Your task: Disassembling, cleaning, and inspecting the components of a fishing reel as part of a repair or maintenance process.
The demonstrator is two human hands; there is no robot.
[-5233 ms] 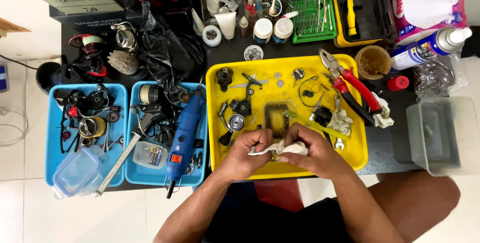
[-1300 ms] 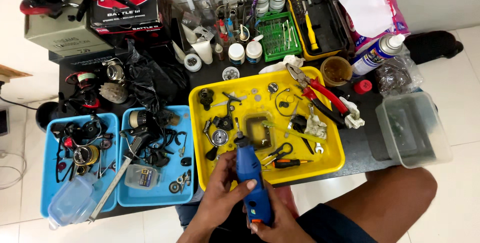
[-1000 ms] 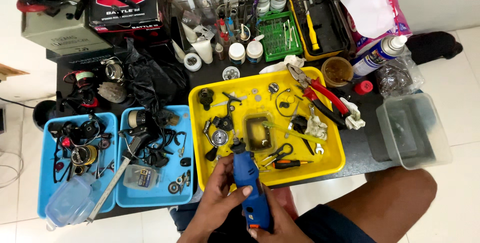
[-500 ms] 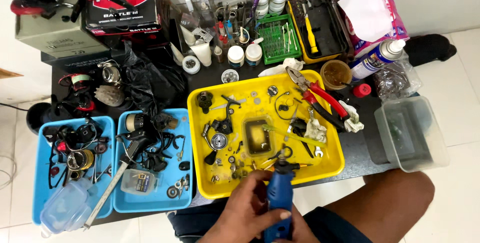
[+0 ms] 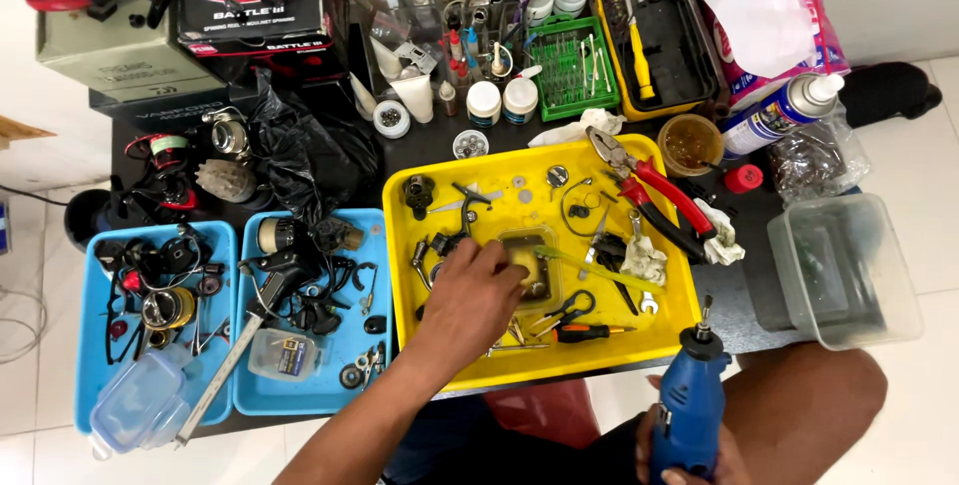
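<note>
The left hand [image 5: 470, 295] reaches into the yellow tray [image 5: 679, 330], fingers curled loosely down over small metal parts beside a little square dish [image 5: 534, 263]; whether it pinches anything, I cannot tell. Well off to its right, low by the knee, the right hand [image 5: 689, 450] wraps closed around a blue rotary tool [image 5: 691, 395], tip pointing up toward the tray's near corner. Red-handled pliers [image 5: 654, 195] lie beyond.

Two side-by-side bins [image 5: 160, 415] lie left of the parts tray [image 5: 669, 330], a tub [image 5: 849, 275] apparently right.
</note>
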